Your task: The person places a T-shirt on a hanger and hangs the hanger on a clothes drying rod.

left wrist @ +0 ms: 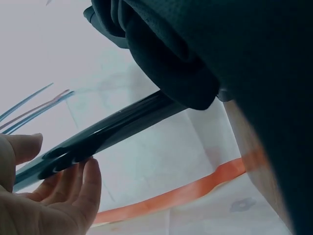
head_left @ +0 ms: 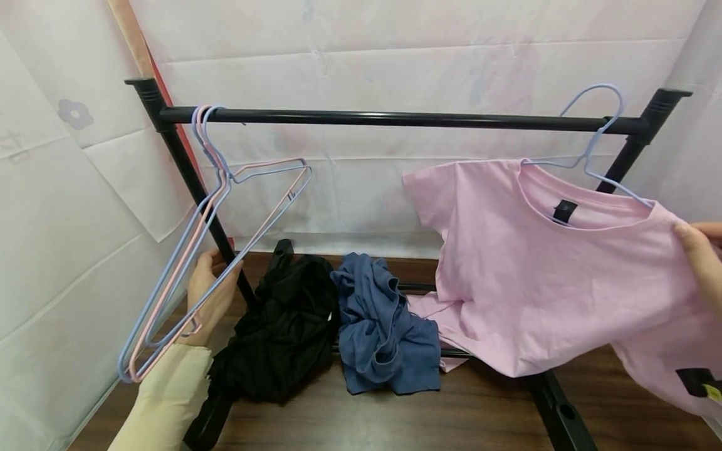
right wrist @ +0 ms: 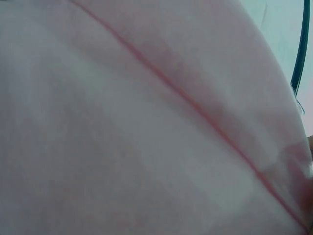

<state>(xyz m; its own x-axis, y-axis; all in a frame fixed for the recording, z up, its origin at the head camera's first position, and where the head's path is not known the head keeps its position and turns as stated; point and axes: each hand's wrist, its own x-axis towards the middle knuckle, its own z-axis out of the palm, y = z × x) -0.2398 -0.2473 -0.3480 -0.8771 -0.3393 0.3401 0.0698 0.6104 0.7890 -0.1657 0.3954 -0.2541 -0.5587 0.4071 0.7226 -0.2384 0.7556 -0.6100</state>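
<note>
A pink T-shirt (head_left: 536, 269) hangs on a blue hanger (head_left: 592, 147) at the right end of the black rail (head_left: 361, 118). My right hand (head_left: 702, 257), partly cut off by the head view's edge, pinches the shirt near its shoulder. Pink cloth (right wrist: 146, 137) fills most of the right wrist view and hides nearly all of that hand. At the left, my left hand (head_left: 211, 294) grips the rack's slanted black post (left wrist: 122, 127), with the thumb on one side and the fingers on the other. Blue and pink hangers (head_left: 192, 250) hang in front of that hand.
A crumpled black garment (head_left: 287, 332) and a crumpled blue garment (head_left: 383, 332) lie over the rack's lower bars, side by side. Black feet (head_left: 558, 407) of the rack stand on the brown wooden surface (head_left: 451, 413). White sheeting (head_left: 361, 75) encloses the back and sides.
</note>
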